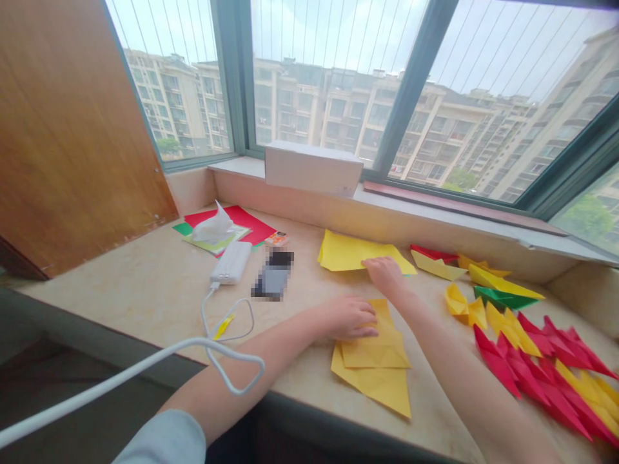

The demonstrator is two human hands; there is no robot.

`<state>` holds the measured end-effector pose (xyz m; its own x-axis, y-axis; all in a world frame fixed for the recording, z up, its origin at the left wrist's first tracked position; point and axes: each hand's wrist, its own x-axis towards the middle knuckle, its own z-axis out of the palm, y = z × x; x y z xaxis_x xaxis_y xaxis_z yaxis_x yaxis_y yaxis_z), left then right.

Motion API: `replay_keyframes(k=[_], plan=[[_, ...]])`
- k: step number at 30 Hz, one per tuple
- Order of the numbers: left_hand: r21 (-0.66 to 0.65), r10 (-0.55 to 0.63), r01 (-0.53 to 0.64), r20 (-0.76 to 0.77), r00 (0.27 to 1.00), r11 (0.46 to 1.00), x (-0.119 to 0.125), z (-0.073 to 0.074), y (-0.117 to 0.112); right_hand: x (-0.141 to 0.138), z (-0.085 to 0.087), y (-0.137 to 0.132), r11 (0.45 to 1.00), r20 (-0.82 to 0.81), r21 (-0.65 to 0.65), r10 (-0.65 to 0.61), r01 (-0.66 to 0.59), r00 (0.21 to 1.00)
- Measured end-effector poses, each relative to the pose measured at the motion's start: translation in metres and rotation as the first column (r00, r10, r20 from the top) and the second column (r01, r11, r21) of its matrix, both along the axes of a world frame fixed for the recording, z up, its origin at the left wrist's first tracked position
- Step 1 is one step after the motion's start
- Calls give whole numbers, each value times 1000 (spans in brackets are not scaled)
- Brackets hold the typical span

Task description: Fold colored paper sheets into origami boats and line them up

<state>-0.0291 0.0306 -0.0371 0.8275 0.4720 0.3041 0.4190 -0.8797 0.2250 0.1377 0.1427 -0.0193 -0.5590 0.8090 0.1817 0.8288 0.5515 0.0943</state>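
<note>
My left hand (pixel 349 317) lies flat, fingers stretched, on a partly folded yellow paper (pixel 374 364) near the front edge of the beige counter (pixel 159 283). My right hand (pixel 385 274) reaches further back and rests, fingers down, on the near edge of a stack of yellow sheets (pixel 351 251). Whether it pinches a sheet is not clear.
Folded red, yellow and green paper shapes (pixel 532 341) crowd the right side. A white power bank (pixel 231 262) with its cable (pixel 145 364), a phone (pixel 273 276), red and green sheets (pixel 242 225) with a white folded piece (pixel 213 227) lie at left. A white box (pixel 312 167) sits on the sill.
</note>
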Motion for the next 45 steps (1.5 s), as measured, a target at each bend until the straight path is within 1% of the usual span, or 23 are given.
replay_keyframes(k=[3,6,8,10,12,13,15,17,20,22,23,25,26,27,28,29,30,31,32,33,36,40,45], plan=[[-155,154,-127,177,972,980,-8,-1,4,7,6,2,1000,-47,13,-14,15,999],[-265,338,-264,295,894,927,-13,-1,6,16,15,-7,998,-120,56,-14,20,993],[-318,429,-321,374,822,892,-12,-1,6,19,20,-24,993,-179,115,7,14,984],[-454,472,-240,514,716,858,-9,2,4,20,22,-50,985,-221,163,87,-51,971],[-570,463,-20,646,607,821,-5,7,-1,16,21,-80,932,-295,242,336,-270,895],[-585,456,52,681,572,809,-3,10,-4,14,21,-94,902,-303,252,419,-352,856],[-611,483,113,713,509,783,-1,16,-8,12,21,-116,871,-301,233,487,-432,820],[-612,531,141,762,371,778,-1,22,-8,15,23,-125,857,-284,213,514,-470,809],[-618,594,227,786,174,752,-7,29,-2,35,29,-119,885,-344,291,451,-363,824],[-650,652,293,751,106,701,-12,33,4,55,32,-108,925,-477,327,337,-192,812],[-669,684,320,725,83,671,-14,35,6,65,33,-102,942,-567,323,270,-92,778],[-710,740,374,667,85,597,-19,38,10,84,35,-93,969,-753,236,133,75,645],[-732,762,399,637,114,552,-20,38,11,93,35,-90,986,-834,126,47,107,549],[-756,780,417,607,155,505,-21,38,11,100,35,-88,996,-892,-27,-62,85,448],[-779,793,426,576,198,460,-21,37,11,106,34,-88,980,-911,-197,-188,13,366],[-802,805,424,546,233,421,-21,35,11,110,33,-88,931,-899,-354,-310,-93,310],[-822,814,415,519,261,391,-21,33,11,112,31,-89,857,-867,-474,-413,-204,280],[-839,821,401,495,283,368,-20,31,11,113,28,-90,782,-835,-547,-483,-299,263],[-854,827,384,475,299,351,-18,28,10,112,25,-91,728,-816,-579,-525,-367,244],[-867,832,365,458,314,339,-17,26,9,110,21,-92,708,-812,-579,-544,-403,211],[-892,828,315,429,361,325,-12,19,5,102,9,-91,751,-842,-523,-527,-404,112],[-884,770,330,455,448,331,-8,14,4,100,-4,-86,799,-874,-475,-478,-368,89],[-886,799,345,438,412,309,-8,19,4,112,-11,-79,775,-860,-498,-499,-389,107]])
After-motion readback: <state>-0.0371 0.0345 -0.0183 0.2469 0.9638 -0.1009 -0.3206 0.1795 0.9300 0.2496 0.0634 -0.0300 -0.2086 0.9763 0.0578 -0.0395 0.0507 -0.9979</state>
